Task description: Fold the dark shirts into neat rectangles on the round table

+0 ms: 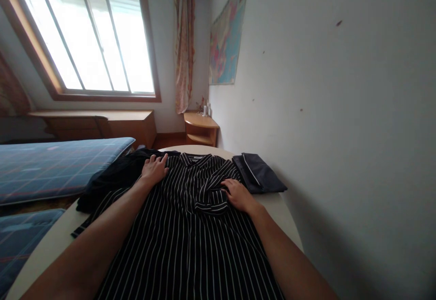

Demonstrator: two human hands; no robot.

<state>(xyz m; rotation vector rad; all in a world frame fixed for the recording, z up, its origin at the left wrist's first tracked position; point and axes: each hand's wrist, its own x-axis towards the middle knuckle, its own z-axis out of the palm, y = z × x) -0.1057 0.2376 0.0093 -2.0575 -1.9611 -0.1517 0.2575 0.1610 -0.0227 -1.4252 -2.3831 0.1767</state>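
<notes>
A black shirt with white stripes point(170, 236) lies spread on the table, its collar at the far end. Its right-side sleeve is folded in across the chest, while the other sleeve sticks out to the left beneath my forearm. My left hand point(155, 169) rests on the shirt's left shoulder, fingers spread. On the folded sleeve's outer edge lies my right hand point(237, 194), its fingers stretched over the cloth; whether the thumb pinches any fabric is hidden.
Folded dark clothing point(260, 173) lies at the table's right edge by the wall. A dark garment point(116, 177) is heaped at the left. The pale round table point(289, 220) stands beside a blue plaid mattress point(61, 168). Behind are a corner shelf point(200, 120) and a wooden desk point(129, 116).
</notes>
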